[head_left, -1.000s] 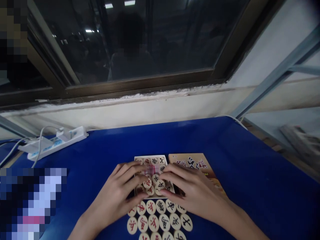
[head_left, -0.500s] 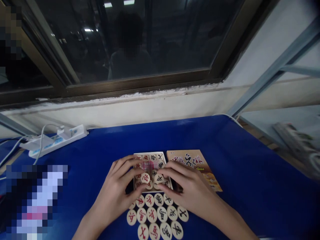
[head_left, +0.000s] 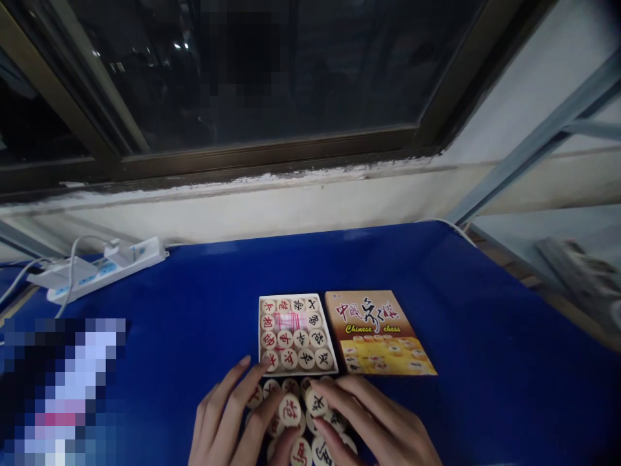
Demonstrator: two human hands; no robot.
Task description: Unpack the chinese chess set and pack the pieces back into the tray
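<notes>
Left hand (head_left: 228,421) pinches red-marked chess piece (head_left: 290,410) between thumb and fingers, just above loose pieces (head_left: 310,446) on blue table (head_left: 194,310). Right hand (head_left: 378,424) pinches black-marked piece (head_left: 317,402), side by side with first. Both held near front edge of white tray (head_left: 292,335), part-filled with pieces. Chinese chess box lid (head_left: 376,331) touches tray's right side. Power strip (head_left: 99,266) far left
</notes>
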